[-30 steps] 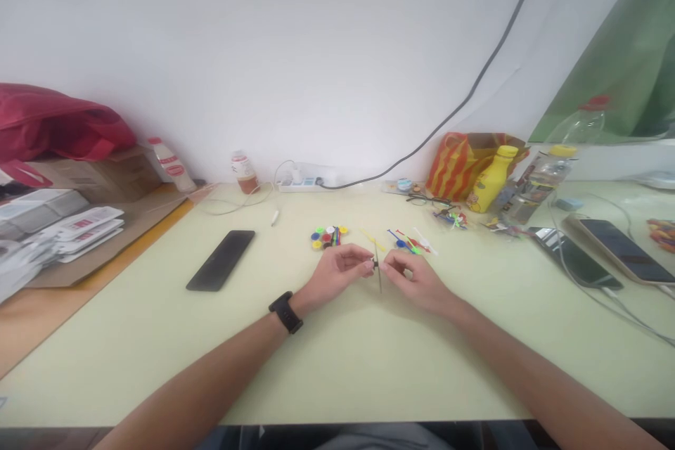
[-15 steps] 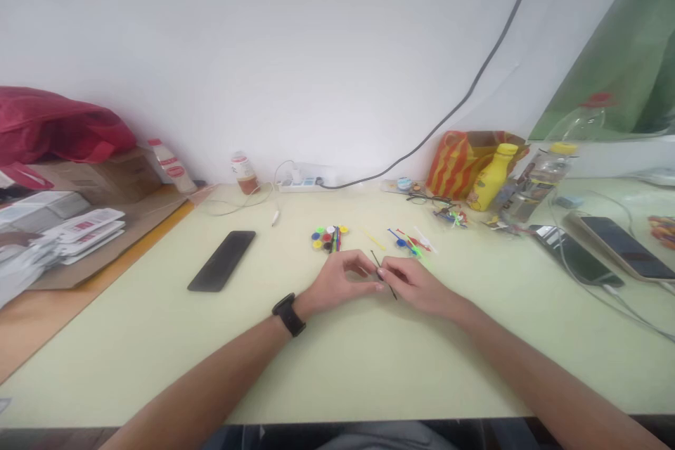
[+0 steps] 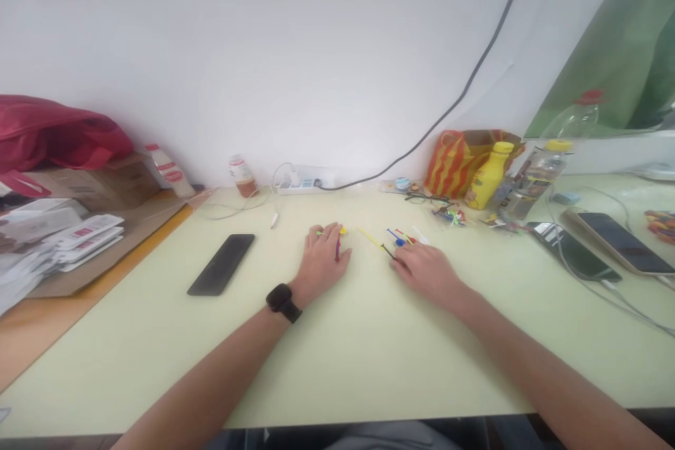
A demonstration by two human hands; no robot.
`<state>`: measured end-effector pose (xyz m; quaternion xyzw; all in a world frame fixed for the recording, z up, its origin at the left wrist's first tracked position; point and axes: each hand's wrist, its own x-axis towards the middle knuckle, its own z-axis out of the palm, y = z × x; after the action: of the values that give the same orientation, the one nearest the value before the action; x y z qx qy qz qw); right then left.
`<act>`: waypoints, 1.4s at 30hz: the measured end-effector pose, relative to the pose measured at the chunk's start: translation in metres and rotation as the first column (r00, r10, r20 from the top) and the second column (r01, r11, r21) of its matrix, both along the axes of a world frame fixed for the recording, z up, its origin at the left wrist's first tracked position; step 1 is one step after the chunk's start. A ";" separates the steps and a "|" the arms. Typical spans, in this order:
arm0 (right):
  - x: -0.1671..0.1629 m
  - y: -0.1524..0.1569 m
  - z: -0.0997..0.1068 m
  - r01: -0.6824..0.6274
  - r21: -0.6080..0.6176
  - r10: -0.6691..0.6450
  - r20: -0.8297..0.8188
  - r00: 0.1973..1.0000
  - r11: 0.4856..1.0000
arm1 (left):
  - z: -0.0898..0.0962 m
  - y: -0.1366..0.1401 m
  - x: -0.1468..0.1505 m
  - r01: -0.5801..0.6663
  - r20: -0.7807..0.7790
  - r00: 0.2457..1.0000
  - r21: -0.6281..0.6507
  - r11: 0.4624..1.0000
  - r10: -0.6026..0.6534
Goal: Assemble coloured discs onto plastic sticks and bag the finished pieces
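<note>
My left hand [image 3: 323, 260], wearing a black watch [image 3: 283, 302], lies palm down with its fingers stretched over a small cluster of coloured discs and sticks. Most of that cluster is hidden; a yellow disc [image 3: 343, 230] shows past the fingertips, and red and blue sticks [image 3: 338, 249] show beside the thumb. My right hand [image 3: 428, 268] is low over the table, with a thin black plastic stick [image 3: 387, 251] poking out at its thumb and fingertips. A yellow stick [image 3: 368, 235] lies just beyond the black one. Blue pieces [image 3: 399, 242] and other coloured sticks lie at the right fingertips.
A black phone [image 3: 221, 264] lies left of my left hand. Farther back are a power strip [image 3: 299, 186], glasses [image 3: 422, 197], a striped bag [image 3: 448, 165] and a yellow bottle [image 3: 489, 176]. More phones [image 3: 627, 239] with cables lie at the right.
My hands have moved apart. The left went left onto the discs and sticks; the right moved right and slightly forward with the black stick, towards the loose coloured sticks.
</note>
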<state>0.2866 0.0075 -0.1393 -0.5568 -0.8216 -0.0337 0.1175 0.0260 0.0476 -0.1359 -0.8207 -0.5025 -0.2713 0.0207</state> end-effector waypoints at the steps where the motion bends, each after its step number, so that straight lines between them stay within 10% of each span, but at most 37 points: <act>1: 0.003 0.003 -0.001 0.043 0.005 -0.043 -0.001 0.999 0.999 | -0.001 0.001 -0.001 0.009 -0.032 0.999 -0.010 1.000 -0.009; 8: 0.027 0.024 -0.006 0.206 0.145 -0.187 -0.132 0.973 0.968 | -0.003 0.000 -0.002 0.102 -0.154 0.982 -0.066 0.993 -0.112; 18: 0.001 0.006 -0.005 -0.186 0.142 0.199 -0.084 0.976 0.972 | 0.007 -0.020 0.009 0.524 0.076 0.851 -0.072 0.849 -0.519; 36: 0.002 0.010 -0.010 -0.181 0.066 0.193 -0.341 0.920 0.981 | 0.018 -0.032 0.012 0.549 0.083 0.834 -0.025 0.836 -0.545; 42: 0.002 0.000 0.009 -0.296 -0.231 0.061 -0.685 0.726 0.927 | 0.017 -0.036 0.015 0.497 0.087 0.865 -0.014 0.868 -0.494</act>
<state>0.2888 0.0072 -0.1298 -0.4603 -0.7691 0.3145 0.3125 0.0414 0.0120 -0.1191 -0.9107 -0.2804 -0.2912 -0.0845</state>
